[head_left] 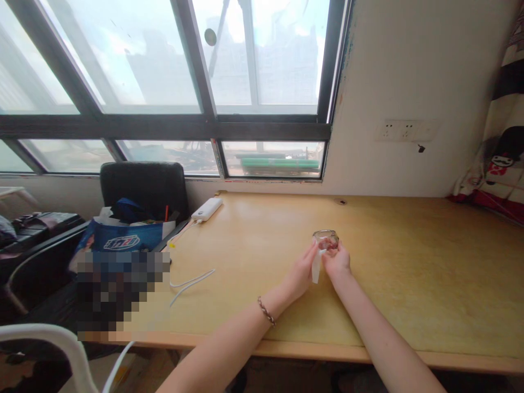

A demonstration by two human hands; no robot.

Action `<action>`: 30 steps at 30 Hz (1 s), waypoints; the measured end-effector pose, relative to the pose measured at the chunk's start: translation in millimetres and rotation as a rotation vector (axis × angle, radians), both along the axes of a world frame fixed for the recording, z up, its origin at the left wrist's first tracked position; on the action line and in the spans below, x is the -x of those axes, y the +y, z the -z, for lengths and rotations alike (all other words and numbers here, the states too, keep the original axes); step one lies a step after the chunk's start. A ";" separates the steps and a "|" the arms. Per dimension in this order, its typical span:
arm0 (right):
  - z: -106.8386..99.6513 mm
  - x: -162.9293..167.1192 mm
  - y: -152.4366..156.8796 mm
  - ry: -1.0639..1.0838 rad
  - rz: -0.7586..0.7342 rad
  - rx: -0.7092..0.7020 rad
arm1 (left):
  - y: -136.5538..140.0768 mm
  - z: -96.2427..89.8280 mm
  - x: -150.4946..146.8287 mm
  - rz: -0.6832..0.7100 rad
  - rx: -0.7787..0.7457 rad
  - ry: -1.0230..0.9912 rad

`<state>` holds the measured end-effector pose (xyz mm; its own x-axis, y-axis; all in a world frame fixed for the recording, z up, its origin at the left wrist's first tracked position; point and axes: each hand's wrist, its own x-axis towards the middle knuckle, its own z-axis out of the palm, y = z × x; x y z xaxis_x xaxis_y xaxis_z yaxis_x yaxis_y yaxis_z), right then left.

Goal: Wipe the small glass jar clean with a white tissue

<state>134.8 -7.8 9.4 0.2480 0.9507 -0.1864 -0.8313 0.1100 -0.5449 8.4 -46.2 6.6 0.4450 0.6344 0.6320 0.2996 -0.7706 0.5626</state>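
Both my hands are together above the table, around a small see-through object with a thin dark rim (326, 233). It looks like glass or clear plastic, and its exact kind is hard to make out. My left hand (302, 271) is closed at its left side, with a thin white strip (316, 269), like tissue or paper, hanging by the fingers. My right hand (338, 262) is closed around the right and lower side of the object. Some fingertips show through it, and its lower part is hidden. A braided bracelet (266, 311) circles my left wrist.
On the yellowish wooden table (429, 273) a white power bank (207, 209) lies at the back left. A white cable (192, 281) runs over the left edge. Beside it stands a black chair (143, 183) with a blue bag (126, 234). Window and wall rise behind.
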 end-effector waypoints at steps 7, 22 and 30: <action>-5.0 1.5 -3.9 0.123 -0.033 0.132 | -2.8 -0.9 2.2 0.039 -0.184 0.308; -0.3 32.1 -19.0 -0.468 0.075 -0.206 | -3.8 -16.2 3.4 -0.081 -0.297 0.290; -14.6 33.6 -35.2 -1.119 0.103 -0.334 | 2.6 -28.6 15.1 -0.115 -0.088 -0.048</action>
<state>101.2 -43.0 24.0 0.1941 0.8770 0.4396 0.1144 0.4248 -0.8980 -6.8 -43.6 35.2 0.3405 0.6208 0.7062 0.3629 -0.7796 0.5104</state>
